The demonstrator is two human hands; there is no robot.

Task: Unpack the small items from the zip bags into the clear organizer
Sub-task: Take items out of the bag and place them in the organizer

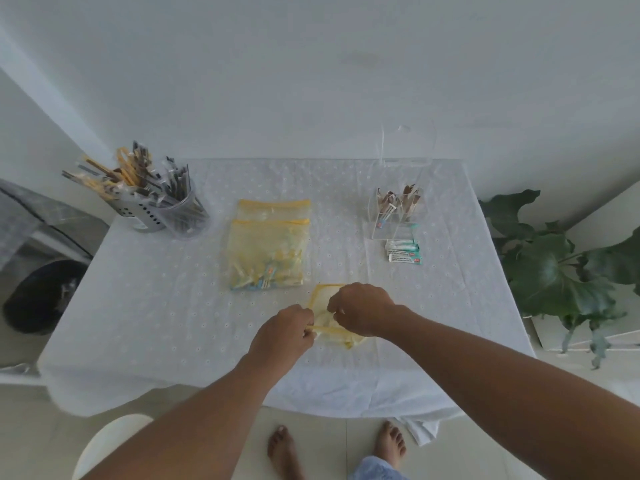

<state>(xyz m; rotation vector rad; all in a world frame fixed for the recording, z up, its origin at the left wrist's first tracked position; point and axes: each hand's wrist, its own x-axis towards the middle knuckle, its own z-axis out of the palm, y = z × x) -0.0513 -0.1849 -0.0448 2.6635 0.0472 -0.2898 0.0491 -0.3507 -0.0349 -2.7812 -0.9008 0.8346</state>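
Observation:
A yellow-edged zip bag [323, 295] lies near the table's front edge. My left hand [284, 332] pinches its near yellow edge, and my right hand [363, 308] grips its top from the right; much of the bag is hidden under them. Two more yellow zip bags [268, 252] holding small packets lie overlapped in the middle of the table. The clear organizer [398, 216] stands at the back right with brown sachets upright in its rear compartments. Several white and teal packets [403, 251] lie at its front.
Two holders [162, 209] full of wrapped cutlery and sticks stand at the back left. The table [138, 306] has a white eyelet cloth. A leafy plant [561, 265] is to the right, a dark bin [41, 296] to the left, and a white stool [110, 441] near the front.

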